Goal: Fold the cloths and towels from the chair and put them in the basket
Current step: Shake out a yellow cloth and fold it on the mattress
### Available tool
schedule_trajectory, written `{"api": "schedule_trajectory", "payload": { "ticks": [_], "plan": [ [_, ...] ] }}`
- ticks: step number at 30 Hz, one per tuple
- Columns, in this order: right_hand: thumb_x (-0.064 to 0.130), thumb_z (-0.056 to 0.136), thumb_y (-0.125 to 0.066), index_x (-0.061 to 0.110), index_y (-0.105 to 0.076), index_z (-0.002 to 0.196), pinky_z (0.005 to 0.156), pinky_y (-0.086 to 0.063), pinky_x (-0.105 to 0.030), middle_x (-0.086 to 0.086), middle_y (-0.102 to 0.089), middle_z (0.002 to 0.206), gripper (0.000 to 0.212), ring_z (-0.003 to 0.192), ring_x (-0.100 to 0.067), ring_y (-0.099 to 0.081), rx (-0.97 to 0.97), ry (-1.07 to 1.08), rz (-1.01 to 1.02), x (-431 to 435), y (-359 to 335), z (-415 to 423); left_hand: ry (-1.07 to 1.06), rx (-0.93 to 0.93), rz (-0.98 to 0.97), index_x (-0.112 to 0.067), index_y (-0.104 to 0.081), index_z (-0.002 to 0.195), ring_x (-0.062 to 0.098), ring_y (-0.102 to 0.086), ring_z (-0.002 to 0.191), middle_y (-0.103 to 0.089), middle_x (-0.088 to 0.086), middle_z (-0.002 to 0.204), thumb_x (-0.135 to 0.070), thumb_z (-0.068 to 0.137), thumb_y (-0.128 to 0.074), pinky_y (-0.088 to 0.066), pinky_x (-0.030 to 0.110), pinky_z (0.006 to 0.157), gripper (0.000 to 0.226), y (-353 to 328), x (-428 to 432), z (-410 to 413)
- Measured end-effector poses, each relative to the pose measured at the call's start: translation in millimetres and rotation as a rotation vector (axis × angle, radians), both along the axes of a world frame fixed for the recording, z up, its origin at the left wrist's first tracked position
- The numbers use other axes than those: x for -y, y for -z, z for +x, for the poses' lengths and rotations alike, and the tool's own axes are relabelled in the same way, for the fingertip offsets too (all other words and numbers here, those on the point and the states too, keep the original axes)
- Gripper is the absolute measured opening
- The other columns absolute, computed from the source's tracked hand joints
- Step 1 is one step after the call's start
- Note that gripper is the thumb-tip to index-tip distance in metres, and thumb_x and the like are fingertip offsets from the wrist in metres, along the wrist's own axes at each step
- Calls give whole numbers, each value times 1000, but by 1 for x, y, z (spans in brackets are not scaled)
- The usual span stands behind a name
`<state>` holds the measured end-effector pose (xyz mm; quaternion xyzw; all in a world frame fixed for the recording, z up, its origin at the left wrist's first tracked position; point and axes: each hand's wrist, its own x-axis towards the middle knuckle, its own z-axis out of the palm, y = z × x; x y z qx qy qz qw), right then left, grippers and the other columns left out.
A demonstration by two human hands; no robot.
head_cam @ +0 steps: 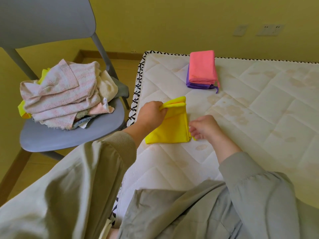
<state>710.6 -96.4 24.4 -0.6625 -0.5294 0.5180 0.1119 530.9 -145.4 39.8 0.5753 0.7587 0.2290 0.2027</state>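
Observation:
A yellow cloth (172,128) lies partly folded on the white mattress (250,109). My left hand (151,112) pinches its far folded edge and lifts it slightly. My right hand (203,126) pinches the cloth's right near corner against the mattress. On the grey chair (69,135) at the left sits a heap of pink-and-white towels (63,94) with yellow and other cloths under it. A folded pink cloth (202,66) rests on a folded purple cloth (198,85) at the far side of the mattress. No basket is in view.
The mattress edge with its black-and-white trim (136,94) runs between the chair and the yellow cloth. A yellow wall with two sockets (259,29) stands behind. My grey sleeves and lap fill the bottom of the view.

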Motion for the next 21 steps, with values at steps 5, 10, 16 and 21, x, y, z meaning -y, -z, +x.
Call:
{"api": "schedule_trajectory", "payload": {
  "ticks": [5,10,16,21],
  "plan": [
    [26,80,-68,5,-60,61,63,-52,-37,-11,-57,57,30,51,-25,-52,285,-223,130,2,14,-7,27,-7,0,-9,-49,73,26,-43,66,-39,-2,58,-25,96,-50,-22,31,51,28,-4,-2,-3],
    [30,77,-73,8,-65,72,63,-39,-27,-8,-58,71,24,71,-24,-55,324,-298,173,6,18,-10,82,-55,10,-9,-47,75,26,-42,68,-37,-4,59,-26,97,-49,-25,29,59,27,-3,1,-1],
    [28,85,-67,15,-67,83,68,-38,-25,-3,-61,81,13,77,-20,-55,243,-152,300,6,23,-11,112,-98,42,-11,-50,80,24,-42,67,-39,-2,61,-26,97,-48,-24,29,58,24,1,8,0],
    [27,85,-67,14,-65,85,70,-41,-27,-8,-68,94,13,90,-28,-62,251,-120,326,10,29,-12,123,-150,50,-6,-60,93,25,-46,70,-56,8,76,-28,97,-49,-27,30,60,25,8,18,4]
  ]
}}
